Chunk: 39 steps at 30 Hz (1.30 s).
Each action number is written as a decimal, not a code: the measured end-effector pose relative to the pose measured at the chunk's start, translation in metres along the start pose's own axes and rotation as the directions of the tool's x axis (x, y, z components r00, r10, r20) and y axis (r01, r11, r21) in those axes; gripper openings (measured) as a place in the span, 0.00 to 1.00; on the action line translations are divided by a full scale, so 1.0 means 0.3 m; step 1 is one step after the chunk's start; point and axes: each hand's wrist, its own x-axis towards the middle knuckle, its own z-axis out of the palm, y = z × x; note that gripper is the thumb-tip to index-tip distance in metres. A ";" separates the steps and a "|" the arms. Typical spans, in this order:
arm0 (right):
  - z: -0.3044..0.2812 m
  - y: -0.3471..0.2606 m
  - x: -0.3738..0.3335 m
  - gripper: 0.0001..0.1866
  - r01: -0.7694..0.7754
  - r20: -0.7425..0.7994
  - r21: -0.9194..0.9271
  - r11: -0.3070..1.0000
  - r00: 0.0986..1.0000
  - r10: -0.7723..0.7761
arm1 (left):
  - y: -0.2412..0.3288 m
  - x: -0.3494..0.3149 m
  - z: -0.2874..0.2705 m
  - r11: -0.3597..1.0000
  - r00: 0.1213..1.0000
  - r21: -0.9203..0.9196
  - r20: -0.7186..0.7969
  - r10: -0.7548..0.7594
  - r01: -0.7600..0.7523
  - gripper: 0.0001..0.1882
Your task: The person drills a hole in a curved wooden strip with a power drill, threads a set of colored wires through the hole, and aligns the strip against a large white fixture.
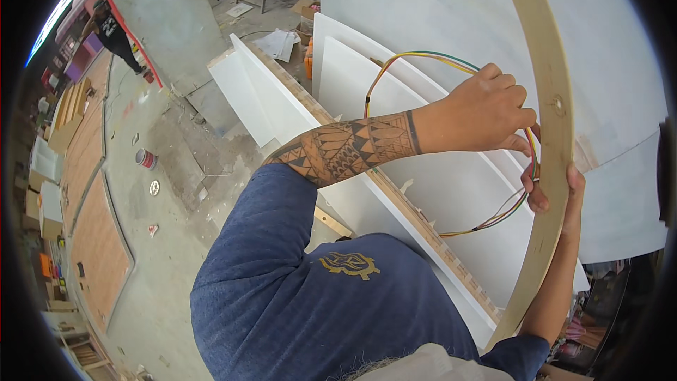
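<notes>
A bundle of thin coloured wires (pixel 371 85), yellow, green, red and white, loops in front of the white panels. Black tape binds it in places. My left hand (pixel 486 113) is closed on the upper part of the bundle, fingertips curled down and partly hidden. Just below it, my right hand (pixel 575 194) reaches round behind a curved wooden strip (pixel 553 99). Its fingers show on the strip's left side, closed about the wires, and part of the hand shows on the right side. The strip hides the palm. The wires' lower run bends back left toward a panel's wooden edge.
White panels (pixel 416 92) lean beneath my arms, one with a rough wooden edge (pixel 310 102). A large pale board (pixel 451 0) rises behind. On the floor left are a paint can (pixel 146 159) and a brown sheet (pixel 99 240). Another person (pixel 113 32) stands far left.
</notes>
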 end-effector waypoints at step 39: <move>-0.195 -0.193 -0.244 0.59 0.120 0.132 0.135 0.984 0.982 -0.138 | -0.089 -0.323 0.047 0.823 0.830 -0.184 0.289 -0.477 0.537 0.27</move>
